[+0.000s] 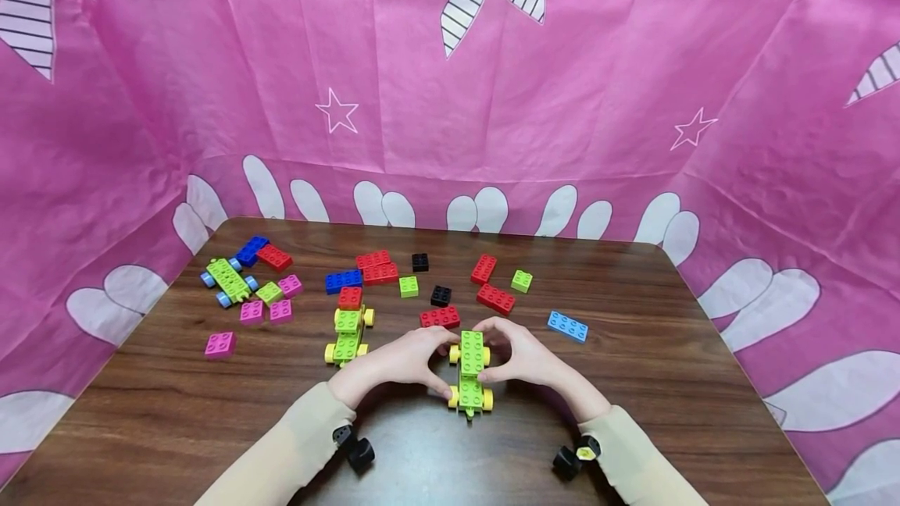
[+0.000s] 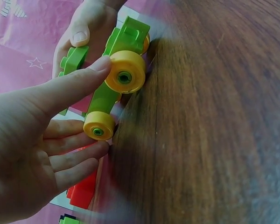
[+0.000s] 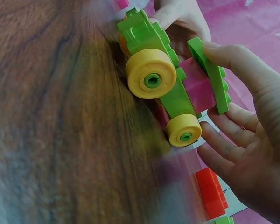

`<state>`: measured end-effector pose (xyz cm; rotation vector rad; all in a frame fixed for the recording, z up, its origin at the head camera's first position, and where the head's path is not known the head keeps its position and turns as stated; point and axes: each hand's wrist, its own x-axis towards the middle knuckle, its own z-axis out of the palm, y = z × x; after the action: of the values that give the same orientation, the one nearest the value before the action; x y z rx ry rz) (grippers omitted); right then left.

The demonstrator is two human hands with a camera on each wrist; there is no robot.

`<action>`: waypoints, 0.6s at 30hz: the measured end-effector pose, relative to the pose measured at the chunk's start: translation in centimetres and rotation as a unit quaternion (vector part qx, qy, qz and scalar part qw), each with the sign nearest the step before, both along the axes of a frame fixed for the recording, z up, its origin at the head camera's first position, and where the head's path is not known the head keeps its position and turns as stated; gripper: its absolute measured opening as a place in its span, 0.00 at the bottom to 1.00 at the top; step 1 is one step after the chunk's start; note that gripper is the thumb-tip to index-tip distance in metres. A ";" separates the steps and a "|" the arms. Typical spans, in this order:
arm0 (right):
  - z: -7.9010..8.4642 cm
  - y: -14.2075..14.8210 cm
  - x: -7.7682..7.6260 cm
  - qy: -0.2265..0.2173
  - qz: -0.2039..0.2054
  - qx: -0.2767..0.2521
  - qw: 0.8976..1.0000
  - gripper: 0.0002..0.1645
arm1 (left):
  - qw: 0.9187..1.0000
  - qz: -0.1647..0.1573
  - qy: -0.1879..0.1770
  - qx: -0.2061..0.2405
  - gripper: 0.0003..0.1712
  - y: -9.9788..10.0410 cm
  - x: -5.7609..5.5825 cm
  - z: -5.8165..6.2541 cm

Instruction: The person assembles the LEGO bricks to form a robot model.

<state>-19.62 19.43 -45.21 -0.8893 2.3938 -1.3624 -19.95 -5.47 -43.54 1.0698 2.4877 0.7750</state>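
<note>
In the head view, a toy car with a green base (image 1: 470,393) and yellow wheels stands on the table, lengthwise between both hands. A pink brick (image 3: 199,85) sits on its base, and a long green brick (image 1: 472,354) lies over that, overhanging the base. My left hand (image 1: 406,359) holds the car from the left, its thumb at the near yellow wheel (image 2: 126,71) and its fingers by the far wheel. My right hand (image 1: 523,355) pinches the long green brick, thumb at its near end, fingers at its far end.
Left of the hands stands a second green car (image 1: 346,347) with yellow wheels and a red brick at its far end. A blue-wheeled green car (image 1: 229,279) is at far left among pink bricks. Loose red bricks (image 1: 495,299) and a light blue brick (image 1: 567,326) lie behind and right.
</note>
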 end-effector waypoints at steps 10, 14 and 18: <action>0.0 -0.1 -0.1 -0.001 0.002 0.007 1.000 0.36 | 1.000 -0.001 0.003 0.001 0.46 0.0 0.0 0.0; 0.1 -0.1 -0.1 0.003 0.004 0.004 1.000 0.36 | 1.000 -0.002 0.004 0.002 0.46 0.0 0.0 -0.1; 0.0 0.0 -0.1 0.005 0.005 -0.001 1.000 0.36 | 1.000 -0.003 0.003 0.000 0.46 0.0 0.0 0.0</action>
<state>-19.73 19.42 -45.24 -0.9096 2.3923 -1.3608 -19.99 -5.51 -43.55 1.0811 2.4888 0.7714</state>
